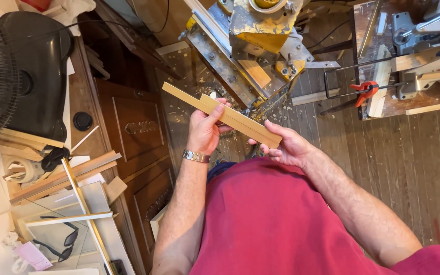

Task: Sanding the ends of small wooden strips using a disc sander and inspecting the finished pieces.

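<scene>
Head view: at frame centre, a person holds two pale wooden strips [222, 115] pressed side by side above a plank floor [393, 153]. Left hand [205, 127] wraps the middle, thumb on top; right hand [286, 146] cups the lower right end. Thin, stiff and probably light, the strips look smooth-faced and could slide against each other, so a pinch across both near the middle suits best. A yellow machine [260, 30], possibly a mitre saw, fills the upper centre.
</scene>
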